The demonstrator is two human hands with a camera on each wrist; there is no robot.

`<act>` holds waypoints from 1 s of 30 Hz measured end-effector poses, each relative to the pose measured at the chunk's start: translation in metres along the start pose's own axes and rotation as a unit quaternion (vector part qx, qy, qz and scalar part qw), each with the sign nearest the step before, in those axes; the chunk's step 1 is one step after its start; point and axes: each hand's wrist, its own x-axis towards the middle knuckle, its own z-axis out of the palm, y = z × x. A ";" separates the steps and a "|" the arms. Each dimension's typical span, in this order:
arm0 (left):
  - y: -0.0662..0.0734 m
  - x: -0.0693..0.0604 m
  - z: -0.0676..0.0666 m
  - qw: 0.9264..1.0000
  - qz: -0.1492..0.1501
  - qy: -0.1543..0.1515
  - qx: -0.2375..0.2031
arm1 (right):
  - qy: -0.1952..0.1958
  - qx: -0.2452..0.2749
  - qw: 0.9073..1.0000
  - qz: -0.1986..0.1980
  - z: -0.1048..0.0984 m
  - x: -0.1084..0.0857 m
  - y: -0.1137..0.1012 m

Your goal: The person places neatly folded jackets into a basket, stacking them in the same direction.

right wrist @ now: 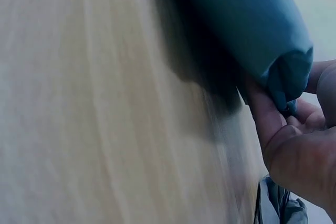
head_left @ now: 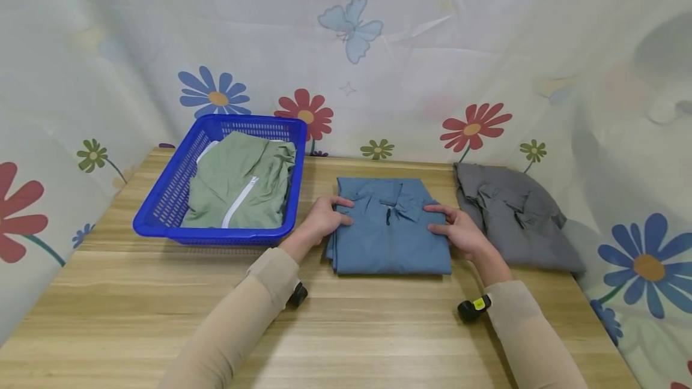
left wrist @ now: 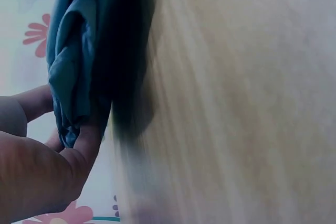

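A folded blue garment (head_left: 390, 245) with a short dark zip pull lies in the middle of the wooden table. The left hand (head_left: 322, 217) grips its left side, and the right hand (head_left: 459, 230) grips its right side. In the left wrist view, the fingers of the left hand (left wrist: 47, 166) curl round the layered edge of the blue cloth (left wrist: 76, 61). The right wrist view has the right hand (right wrist: 299, 140) pinching the other end of the cloth (right wrist: 252, 19), with some fingers beneath it.
A blue plastic basket (head_left: 216, 233) holding a green garment (head_left: 238, 185) with a white zip stands at the left. At the right lies a folded grey garment (head_left: 519, 215), near the table's right edge. A flowered curtain (head_left: 411, 77) hangs behind the table (head_left: 351, 341).
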 end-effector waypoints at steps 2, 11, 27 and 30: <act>0.001 -0.001 -0.001 1.000 0.002 0.004 -0.006 | 0.001 0.001 1.000 -0.004 -0.001 -0.001 -0.001; 0.019 -0.011 -0.004 0.999 0.000 0.023 -0.025 | 0.006 0.026 0.999 -0.034 -0.004 -0.006 -0.011; 0.070 -0.027 -0.046 0.999 0.034 0.034 0.010 | 0.016 0.019 0.998 -0.057 0.001 -0.007 -0.069; 0.077 -0.030 -0.060 0.998 0.041 0.036 0.008 | 0.014 0.024 0.998 -0.061 0.007 -0.003 -0.083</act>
